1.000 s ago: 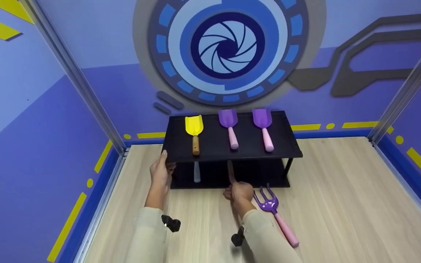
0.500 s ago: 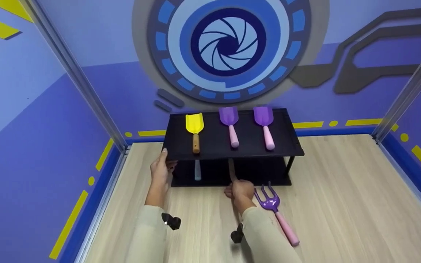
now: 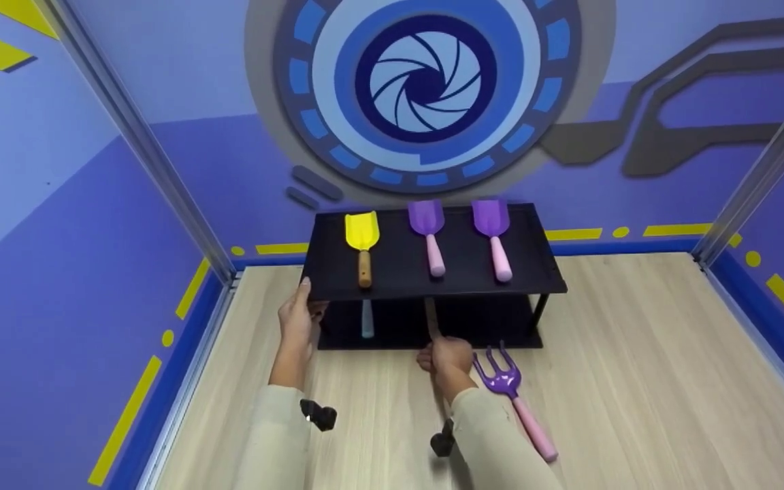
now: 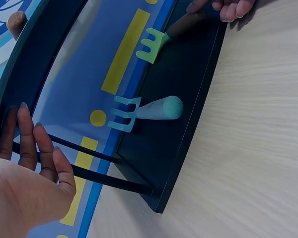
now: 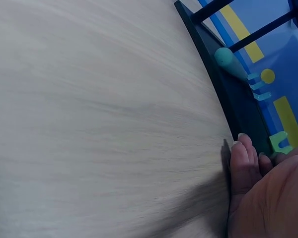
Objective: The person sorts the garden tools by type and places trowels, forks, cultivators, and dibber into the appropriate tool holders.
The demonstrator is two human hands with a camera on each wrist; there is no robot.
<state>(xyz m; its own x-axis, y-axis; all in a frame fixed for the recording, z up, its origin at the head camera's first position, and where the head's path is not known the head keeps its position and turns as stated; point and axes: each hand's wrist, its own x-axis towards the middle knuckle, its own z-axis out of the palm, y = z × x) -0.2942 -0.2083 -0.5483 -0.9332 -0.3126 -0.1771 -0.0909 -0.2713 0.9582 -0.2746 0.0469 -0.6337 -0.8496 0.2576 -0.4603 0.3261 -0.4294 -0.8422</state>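
Observation:
A black two-tier shelf [image 3: 392, 272] stands on the table, its upper tier tilted toward the head camera. My left hand [image 3: 295, 327] holds the upper tier's left front corner, thumb on top and fingers underneath. At the lower tier's front edge, my right hand [image 3: 452, 357] pinches the brown handle of a green hand fork [image 4: 154, 45]. That fork lies on the lower tier, prongs toward the back. Left of it rests a light-blue hand fork [image 4: 159, 109]; the head view shows only its handle. A purple hand fork [image 3: 501, 381] with a pink handle lies on the table beside my right hand.
On the upper tier lie a yellow scoop [image 3: 363, 235] with a brown handle and two purple scoops with pink handles, a middle scoop [image 3: 426, 218] and a right scoop [image 3: 491, 218]. Thin posts join the tiers. Printed panels [image 3: 194, 177] enclose the wooden table [image 3: 637, 367].
The head view shifts slightly. Both hands, the shelf and the tools stay in the same places relative to each other.

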